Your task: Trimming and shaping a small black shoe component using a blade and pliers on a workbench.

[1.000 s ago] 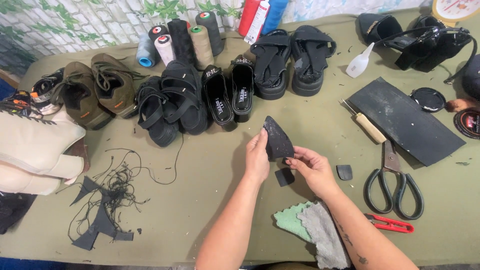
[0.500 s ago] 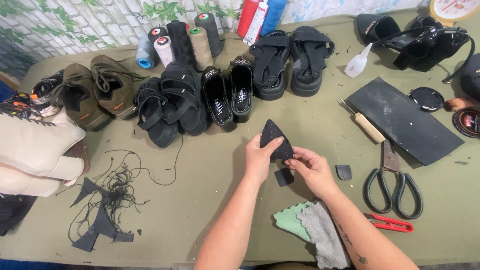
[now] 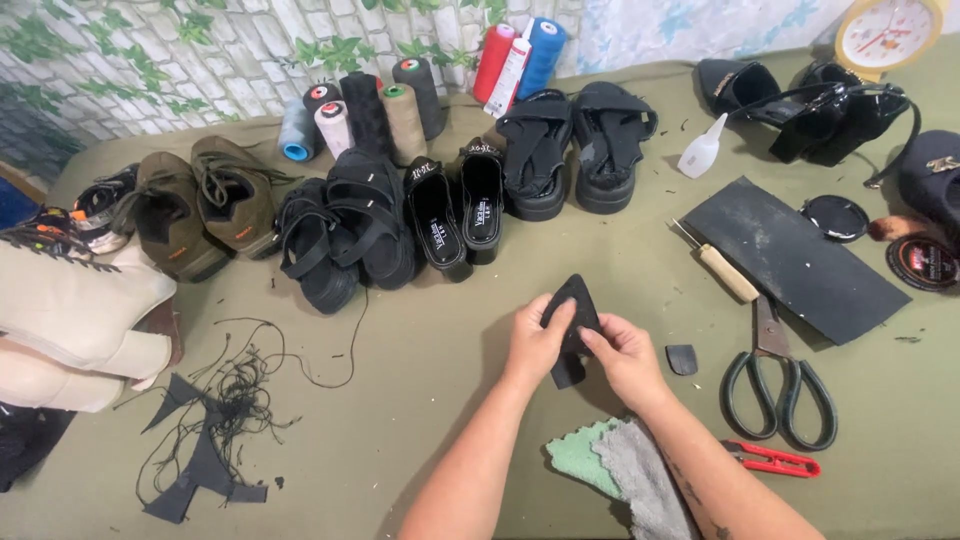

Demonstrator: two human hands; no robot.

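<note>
Both hands meet near the middle of the olive-green bench (image 3: pixel 420 400), sharing one flat black piece (image 3: pixel 575 305), roughly triangular with rounded corners. The left hand (image 3: pixel 535 340) has its fingers closed on the piece's left edge, thumb laid over the front. The right hand (image 3: pixel 625 355) pinches the lower right edge, fingers curled behind where I cannot see them. The piece stands tilted up off the bench; its lower part is covered by the two thumbs, and a dark tab below them may be part of it or a separate scrap, hard to say from here.

Just right of the right hand lies a small black offcut (image 3: pixel 682 359). Further right are black-handled scissors (image 3: pixel 778 395), red snips (image 3: pixel 775 460), a wooden-handled knife (image 3: pixel 722 268) and a dark rubber sheet (image 3: pixel 800 260). Under the forearms sit a green cloth (image 3: pixel 580 455) and a grey cloth (image 3: pixel 645 470), both partly hidden by the right arm.

Behind the hands runs a row of black sandals (image 3: pixel 370 225) and brown shoes (image 3: pixel 200 205), with thread cones (image 3: pixel 380 110) against the wall. At left, loose black thread (image 3: pixel 230 390) tangles over dark scraps, and a beige shape (image 3: pixel 70 320) is cut off by the frame edge.
</note>
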